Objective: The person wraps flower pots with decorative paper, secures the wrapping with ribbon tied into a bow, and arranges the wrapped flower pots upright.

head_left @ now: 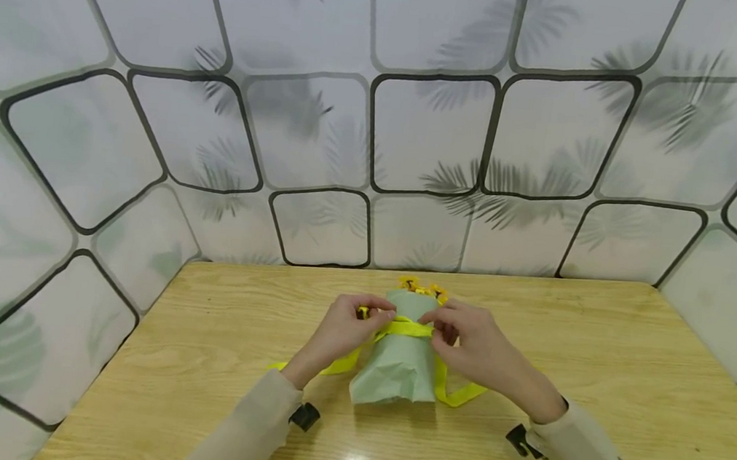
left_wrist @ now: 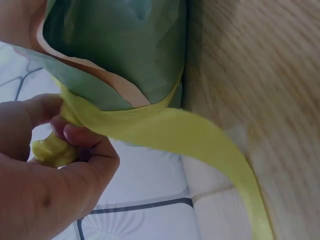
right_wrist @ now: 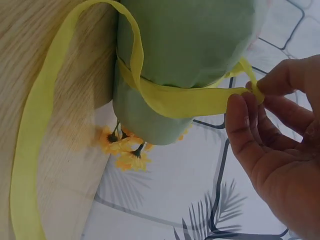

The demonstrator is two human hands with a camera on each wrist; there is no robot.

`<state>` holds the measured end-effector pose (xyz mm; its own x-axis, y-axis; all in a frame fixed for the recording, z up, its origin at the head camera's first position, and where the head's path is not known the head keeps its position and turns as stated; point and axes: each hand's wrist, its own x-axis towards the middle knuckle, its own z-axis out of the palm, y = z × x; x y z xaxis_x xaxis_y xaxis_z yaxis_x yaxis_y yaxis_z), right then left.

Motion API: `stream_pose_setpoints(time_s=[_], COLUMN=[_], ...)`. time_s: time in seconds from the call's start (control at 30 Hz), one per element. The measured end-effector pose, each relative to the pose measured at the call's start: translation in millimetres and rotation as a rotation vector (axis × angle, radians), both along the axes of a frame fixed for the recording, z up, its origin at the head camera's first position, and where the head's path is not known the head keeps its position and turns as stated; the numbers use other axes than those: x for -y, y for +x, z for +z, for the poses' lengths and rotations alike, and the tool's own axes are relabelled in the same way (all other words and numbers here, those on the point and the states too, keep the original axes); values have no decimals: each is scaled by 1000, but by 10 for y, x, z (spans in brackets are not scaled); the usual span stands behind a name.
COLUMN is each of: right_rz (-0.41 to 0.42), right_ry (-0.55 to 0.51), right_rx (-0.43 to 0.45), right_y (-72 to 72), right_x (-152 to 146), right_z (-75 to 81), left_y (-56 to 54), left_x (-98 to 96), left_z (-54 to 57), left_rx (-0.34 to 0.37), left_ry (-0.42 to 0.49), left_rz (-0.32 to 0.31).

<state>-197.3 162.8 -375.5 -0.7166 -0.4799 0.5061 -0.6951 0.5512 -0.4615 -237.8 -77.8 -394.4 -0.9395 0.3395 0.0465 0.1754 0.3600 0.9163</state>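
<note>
A bouquet wrapped in pale green paper [head_left: 398, 371] lies on the table, its orange-yellow flowers [head_left: 411, 283] pointing toward the wall. Around the wrapping's middle runs a yellow ribbon [head_left: 407, 328]. My left hand [head_left: 348, 323] pinches the ribbon at the bouquet's left side; in the left wrist view a bunched piece of ribbon [left_wrist: 52, 151] sits within its curled fingers. On the right side my right hand [head_left: 472, 343] pinches the ribbon between thumb and fingertips, and the right wrist view shows this band [right_wrist: 195, 102] stretched from the paper to those fingers.
Loose ribbon tails trail on the wooden table [head_left: 196, 390], the left one [head_left: 344, 363] past my wrist and the right one [head_left: 462, 395] beside the paper. A patterned wall covering [head_left: 429, 133] rises behind the table's far edge. Dark wrist straps [head_left: 304, 416] sit at both sleeves.
</note>
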Motion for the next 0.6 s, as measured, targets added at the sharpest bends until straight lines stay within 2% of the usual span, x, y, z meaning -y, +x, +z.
stream_pose_setpoints(time_s=[0.23, 0.4, 0.6], right_rz=[0, -75, -171], right_ry=[-2, -2, -12], right_rx=[-11, 14, 1], right_y=[-36, -62, -100], right_x=[119, 196, 283], right_z=[-7, 8, -5], left_y=[0, 9, 19], left_x=[-26, -33, -27], left_z=[6, 8, 45], left_rx=[-43, -8, 53], left_ry=[-54, 12, 95], left_rz=[-8, -16, -73])
